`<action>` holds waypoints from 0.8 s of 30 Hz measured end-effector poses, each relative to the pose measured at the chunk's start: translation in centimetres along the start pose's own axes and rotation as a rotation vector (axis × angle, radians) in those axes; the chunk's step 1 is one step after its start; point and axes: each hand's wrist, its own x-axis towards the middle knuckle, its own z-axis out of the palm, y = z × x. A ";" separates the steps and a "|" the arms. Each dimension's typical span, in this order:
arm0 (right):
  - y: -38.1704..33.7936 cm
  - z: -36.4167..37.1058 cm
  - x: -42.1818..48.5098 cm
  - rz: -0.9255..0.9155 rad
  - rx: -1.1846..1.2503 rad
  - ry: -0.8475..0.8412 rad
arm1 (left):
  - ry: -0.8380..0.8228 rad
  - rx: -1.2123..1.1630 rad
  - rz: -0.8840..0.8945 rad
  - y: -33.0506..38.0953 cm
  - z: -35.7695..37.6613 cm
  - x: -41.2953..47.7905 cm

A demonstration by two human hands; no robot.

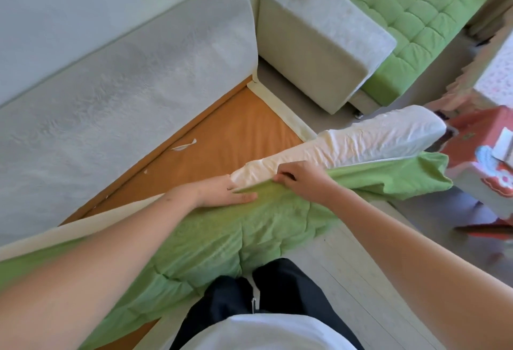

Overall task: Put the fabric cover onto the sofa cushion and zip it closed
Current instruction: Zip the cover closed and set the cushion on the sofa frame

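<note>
Nearest: quilted green fabric cover (222, 241) bunched against the person's legs, over the long white foam sofa cushion (361, 138). Left hand (222, 191) lies flat, fingers together, likely steadying it. Right hand (299, 180) pinches the cover's edge, apparently to draw it along the bare end.

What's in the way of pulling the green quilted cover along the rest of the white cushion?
Nothing visible. The bare white cushion runs clear to its far end, both hands already sit on the green quilted cover: left hand flat, right hand pinching its edge.
</note>
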 end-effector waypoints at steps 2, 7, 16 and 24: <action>0.4 0.2 1.1 -0.006 -0.051 -0.047 | 0.008 0.051 -0.038 -0.5 0.5 0.7; 6.5 0.1 0.5 0.018 -0.186 -0.270 | 0.022 0.193 -0.122 -0.8 2.3 1.5; 23.4 -5.6 -8.2 0.033 -0.376 -0.316 | -0.025 0.760 -0.212 8.8 5.6 3.3; 23.7 -8.1 -3.4 0.297 -0.028 -0.224 | -0.070 0.160 -0.062 12.6 2.2 11.9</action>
